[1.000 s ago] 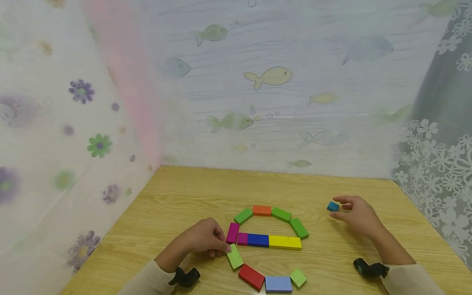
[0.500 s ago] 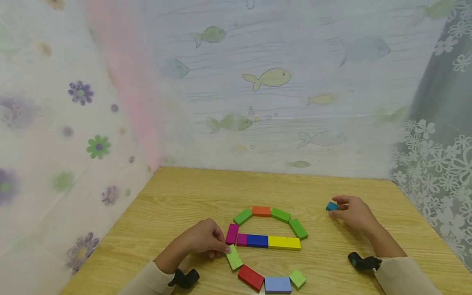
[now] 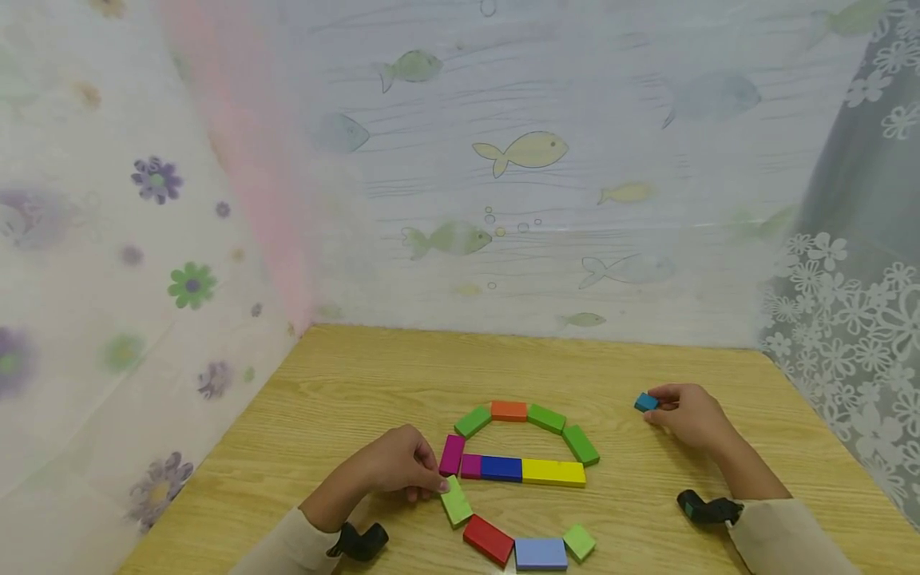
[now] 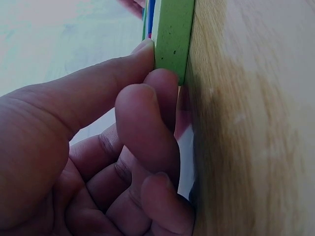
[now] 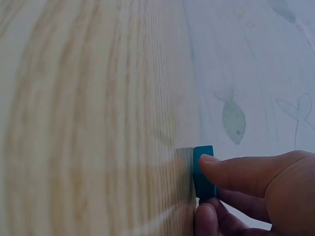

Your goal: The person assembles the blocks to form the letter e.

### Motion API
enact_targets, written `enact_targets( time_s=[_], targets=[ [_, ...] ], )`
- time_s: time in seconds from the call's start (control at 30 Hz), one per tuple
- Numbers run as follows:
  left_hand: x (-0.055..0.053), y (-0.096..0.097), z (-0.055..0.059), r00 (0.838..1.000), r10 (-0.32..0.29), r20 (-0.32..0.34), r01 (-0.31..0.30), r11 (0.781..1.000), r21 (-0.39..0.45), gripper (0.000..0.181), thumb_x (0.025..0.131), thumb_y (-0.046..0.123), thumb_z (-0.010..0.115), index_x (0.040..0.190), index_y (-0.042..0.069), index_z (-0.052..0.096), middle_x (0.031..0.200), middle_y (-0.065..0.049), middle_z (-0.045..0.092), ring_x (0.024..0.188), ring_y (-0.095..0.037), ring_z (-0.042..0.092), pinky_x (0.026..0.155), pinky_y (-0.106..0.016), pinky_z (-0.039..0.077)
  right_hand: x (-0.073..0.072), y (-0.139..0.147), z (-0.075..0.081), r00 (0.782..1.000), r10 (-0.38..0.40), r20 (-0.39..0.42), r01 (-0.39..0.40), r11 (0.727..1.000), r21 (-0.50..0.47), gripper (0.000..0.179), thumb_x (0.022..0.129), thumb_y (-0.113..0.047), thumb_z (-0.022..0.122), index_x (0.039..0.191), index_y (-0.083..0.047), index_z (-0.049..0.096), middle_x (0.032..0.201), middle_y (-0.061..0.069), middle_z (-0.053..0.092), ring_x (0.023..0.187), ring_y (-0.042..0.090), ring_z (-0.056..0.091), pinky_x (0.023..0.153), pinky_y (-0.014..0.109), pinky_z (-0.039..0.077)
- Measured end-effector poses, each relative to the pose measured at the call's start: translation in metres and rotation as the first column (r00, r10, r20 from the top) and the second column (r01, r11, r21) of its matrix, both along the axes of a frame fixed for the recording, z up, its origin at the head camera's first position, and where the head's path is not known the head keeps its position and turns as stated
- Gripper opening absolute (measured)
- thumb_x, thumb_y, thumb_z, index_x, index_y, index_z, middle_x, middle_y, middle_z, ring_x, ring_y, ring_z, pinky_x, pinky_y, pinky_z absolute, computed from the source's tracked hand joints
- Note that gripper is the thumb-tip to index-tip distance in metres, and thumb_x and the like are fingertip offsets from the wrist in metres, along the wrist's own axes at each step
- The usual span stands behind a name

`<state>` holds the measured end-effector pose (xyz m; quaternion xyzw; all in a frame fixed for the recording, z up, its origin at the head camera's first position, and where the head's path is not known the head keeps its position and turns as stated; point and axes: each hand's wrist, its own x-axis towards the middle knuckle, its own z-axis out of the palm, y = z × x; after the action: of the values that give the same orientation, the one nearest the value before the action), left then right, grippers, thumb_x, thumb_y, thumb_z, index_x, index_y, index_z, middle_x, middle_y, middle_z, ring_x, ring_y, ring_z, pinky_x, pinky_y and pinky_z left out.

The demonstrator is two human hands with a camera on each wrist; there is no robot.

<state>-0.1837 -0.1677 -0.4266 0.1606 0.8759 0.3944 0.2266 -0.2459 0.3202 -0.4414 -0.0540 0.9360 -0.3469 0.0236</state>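
Note:
In the head view my left hand pinches the upper end of a light green block lying on the table. The left wrist view has the thumb on one side of that block and curled fingertips at its end. Farther right, my right hand pinches a small blue block between thumb and fingers. That block appears teal in the right wrist view, close against the wood. Right above the light green block lies a magenta block; below it, a red block.
Green blocks and an orange block form an arch. Under it runs a row with a dark blue block and a yellow block. A light blue block and a lime block lie nearest. Patterned sheets surround the wooden table.
My right thumb and fingers have come together on the small blue block, and the right forearm has shifted slightly left. My left hand keeps its place on the light green block.

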Motion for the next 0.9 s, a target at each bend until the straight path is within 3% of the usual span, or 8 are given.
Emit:
enact_targets(
  time_s=[0.37,0.9],
  targets=[
    [0.000,0.000,0.000,1.000,0.003,0.003,-0.003,1.000,0.001,0.022,0.087,0.030,0.085,0.073,0.014,0.077,0.065,0.000,0.071,0.052,-0.012,0.062,0.053,-0.027,0.048,-0.001,0.001,-0.003,1.000,-0.027,-0.010,0.027,0.999,0.023,0.048,0.100,-0.022,0.070,0.136,0.008,0.060,0.122,0.026,0.067,0.110,0.040,0.064,0.084,0.047,0.057],
    [0.000,0.000,0.000,1.000,0.000,-0.003,0.000,1.000,0.000,0.022,0.087,0.028,0.085,0.072,0.014,0.076,0.064,0.000,0.071,0.052,-0.012,0.062,0.052,-0.027,0.048,0.013,-0.005,0.006,1.000,-0.020,-0.007,0.020,1.000,0.019,0.052,0.096,-0.029,0.075,0.134,0.005,0.063,0.118,0.020,0.070,0.107,0.036,0.066,0.080,0.044,0.057]
  ],
)
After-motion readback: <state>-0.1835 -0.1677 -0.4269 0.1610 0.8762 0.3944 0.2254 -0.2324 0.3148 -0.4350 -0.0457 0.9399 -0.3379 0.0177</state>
